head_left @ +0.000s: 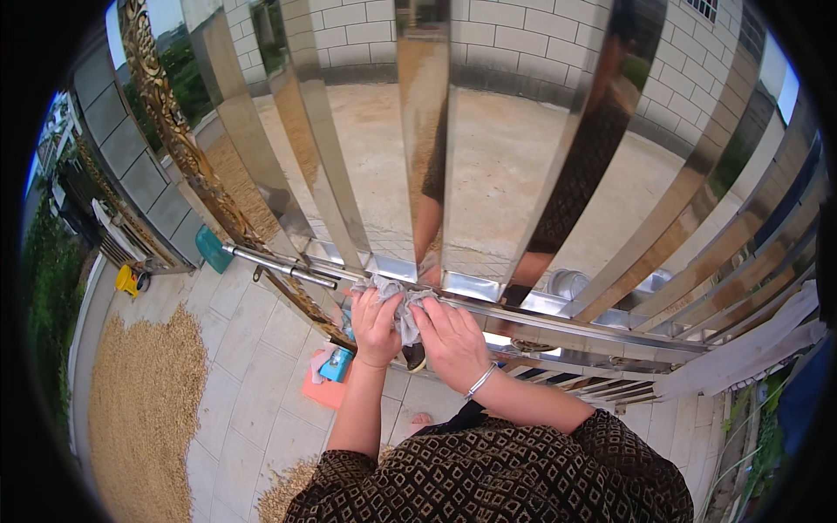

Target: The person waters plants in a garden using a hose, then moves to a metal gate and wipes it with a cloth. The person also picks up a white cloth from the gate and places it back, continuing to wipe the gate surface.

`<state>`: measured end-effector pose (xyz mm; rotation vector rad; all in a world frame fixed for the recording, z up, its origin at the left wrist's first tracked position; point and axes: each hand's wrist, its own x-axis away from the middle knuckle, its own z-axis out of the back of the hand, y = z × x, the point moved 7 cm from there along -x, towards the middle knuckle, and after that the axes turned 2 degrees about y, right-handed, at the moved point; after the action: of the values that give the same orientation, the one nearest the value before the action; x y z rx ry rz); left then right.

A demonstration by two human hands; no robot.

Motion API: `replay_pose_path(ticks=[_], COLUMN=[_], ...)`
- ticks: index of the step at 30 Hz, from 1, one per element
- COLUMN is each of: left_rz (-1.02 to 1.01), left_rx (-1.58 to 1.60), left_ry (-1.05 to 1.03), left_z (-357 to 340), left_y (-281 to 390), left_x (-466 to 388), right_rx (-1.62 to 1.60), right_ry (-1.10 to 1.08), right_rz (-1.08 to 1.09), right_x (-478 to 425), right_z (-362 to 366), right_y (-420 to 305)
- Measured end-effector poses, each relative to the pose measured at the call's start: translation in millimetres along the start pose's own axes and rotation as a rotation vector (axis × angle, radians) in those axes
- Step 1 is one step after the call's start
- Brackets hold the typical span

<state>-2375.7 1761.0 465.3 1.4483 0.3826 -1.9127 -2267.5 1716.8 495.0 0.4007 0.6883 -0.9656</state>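
Note:
Both hands hold a crumpled grey cloth [409,323] against the horizontal rail of a shiny stainless-steel gate [471,286]. My left hand [376,327] grips the cloth's left side, with its fingers bent over it. On the right side of the cloth lies my right hand [452,333], its fingers curled into the fabric; a silver bangle [482,380] is on that wrist. Just left of my left hand, a metal slide bolt [281,267] juts from the gate's edge. The palms and parts of the cloth are hidden.
Below the gate's left edge, a blue box [336,364] sits on a pink-orange item [322,391] on the paving. Grain [147,405] is spread at the left. A teal dustpan-like object [214,248] and a yellow container [126,280] stand farther off. Pale fabric [739,359] hangs at the right.

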Motion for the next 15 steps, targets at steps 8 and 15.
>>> replay_pose_path(ticks=[8, 15], left_rz=[0.241, 0.166], left_rx=[-0.295, -0.051], left_ry=[0.013, -0.093], left_z=[37.8, 17.3], left_y=[-57.3, -30.9], left_x=[-6.6, -14.2], right_rx=[-0.022, 0.024], right_ry=[0.022, 0.112], right_rz=[0.108, -0.053], right_x=[-68.0, -45.6], right_z=[-60.5, -42.8], right_y=[-50.2, -28.1])
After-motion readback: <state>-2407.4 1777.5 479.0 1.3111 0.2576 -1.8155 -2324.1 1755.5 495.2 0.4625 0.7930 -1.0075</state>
